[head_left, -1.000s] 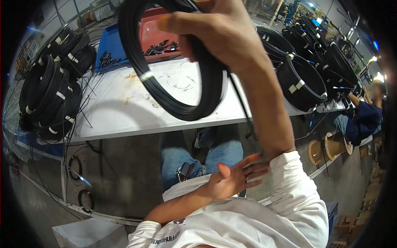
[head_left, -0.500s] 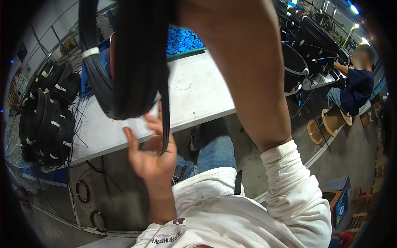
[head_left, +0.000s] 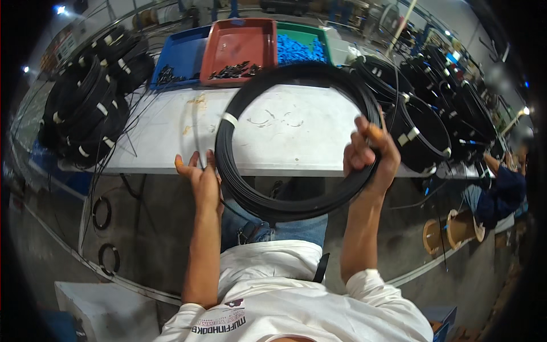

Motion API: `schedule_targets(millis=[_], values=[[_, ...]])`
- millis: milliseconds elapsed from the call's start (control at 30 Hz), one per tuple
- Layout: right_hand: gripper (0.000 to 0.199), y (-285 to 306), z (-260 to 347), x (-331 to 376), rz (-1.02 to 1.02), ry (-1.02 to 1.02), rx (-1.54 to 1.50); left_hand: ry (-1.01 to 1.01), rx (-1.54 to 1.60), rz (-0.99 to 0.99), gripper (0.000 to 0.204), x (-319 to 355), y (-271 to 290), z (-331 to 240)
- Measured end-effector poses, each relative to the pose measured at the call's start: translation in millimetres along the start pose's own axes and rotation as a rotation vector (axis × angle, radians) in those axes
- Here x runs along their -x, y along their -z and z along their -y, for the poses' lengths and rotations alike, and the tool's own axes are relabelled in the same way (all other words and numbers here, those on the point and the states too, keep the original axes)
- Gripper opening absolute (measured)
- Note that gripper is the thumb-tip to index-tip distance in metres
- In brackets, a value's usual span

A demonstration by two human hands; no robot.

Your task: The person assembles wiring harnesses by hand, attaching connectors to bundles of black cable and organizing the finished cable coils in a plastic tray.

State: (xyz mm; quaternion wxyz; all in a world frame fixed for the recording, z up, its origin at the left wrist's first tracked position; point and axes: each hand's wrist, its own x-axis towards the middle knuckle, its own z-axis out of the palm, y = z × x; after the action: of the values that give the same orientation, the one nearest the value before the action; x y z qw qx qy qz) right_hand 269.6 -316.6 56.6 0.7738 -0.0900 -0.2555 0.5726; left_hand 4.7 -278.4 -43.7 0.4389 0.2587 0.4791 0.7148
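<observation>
A large coil of black cable [head_left: 285, 209] is held up in front of me, over the table's near edge. My right hand [head_left: 373, 154] is closed round its right side, fingers curled inward. On the other side my left hand [head_left: 202, 179] is beside the coil, palm up, with its fingers apart. A thin loose strand of cable, blurred, runs up past those fingers; whether they touch it I cannot tell. White tape [head_left: 229, 119] binds the coil at its upper left.
Blue [head_left: 185, 48], red [head_left: 242, 43] and green [head_left: 305, 29] trays of small parts line the white table's [head_left: 273, 148] back. Taped cable coils are heaped at left [head_left: 80, 114] and right [head_left: 421, 137]. A co-worker [head_left: 498, 188] sits far right, near a wooden spool [head_left: 461, 226].
The coil has come down from close before the camera and now faces me as a full ring. My right arm has lowered, uncovering the trays. My left hand has shifted slightly left and up.
</observation>
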Motion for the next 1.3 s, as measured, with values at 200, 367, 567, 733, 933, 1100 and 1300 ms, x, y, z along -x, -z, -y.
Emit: schedule_targets(millis=[200, 367, 567, 733, 933, 1100, 1300], values=[[0.025, 94.0, -35.5, 29.1, 0.013, -0.123, -0.059, -0.017, -0.065, 0.218, 0.068, -10.2, 11.9, 14.4], [0.016, 128.7, -50.8, 33.2, -0.094, -0.204, -0.319, -0.244, -0.675, 0.295, 0.077, -5.8, 2.2, 16.6], [0.065, 133.1, -35.9, 43.7, -0.455, -0.199, 0.703, -0.291, -0.982, 0.318, 0.077, -17.9, -14.3, -1.7], [0.077, 125.3, -18.8, 19.6, -0.437, -0.089, 1.430, -0.193, -0.850, 0.341, 0.072, -30.4, -29.4, -1.9], [0.094, 115.1, 4.9, -24.2, -0.381, -0.141, 1.559, -0.201, -0.846, 0.310, 0.068, -30.9, -32.5, 0.2], [0.089, 152.3, 14.4, -157.6, -0.301, -0.054, 1.659, -0.160, -0.848, 0.367, 0.067, -41.4, -35.2, -0.3], [0.053, 125.5, -20.5, -318.2, 0.046, -0.113, 1.682, -0.144, -0.822, 0.407, 0.064, -49.3, -39.8, -3.4]])
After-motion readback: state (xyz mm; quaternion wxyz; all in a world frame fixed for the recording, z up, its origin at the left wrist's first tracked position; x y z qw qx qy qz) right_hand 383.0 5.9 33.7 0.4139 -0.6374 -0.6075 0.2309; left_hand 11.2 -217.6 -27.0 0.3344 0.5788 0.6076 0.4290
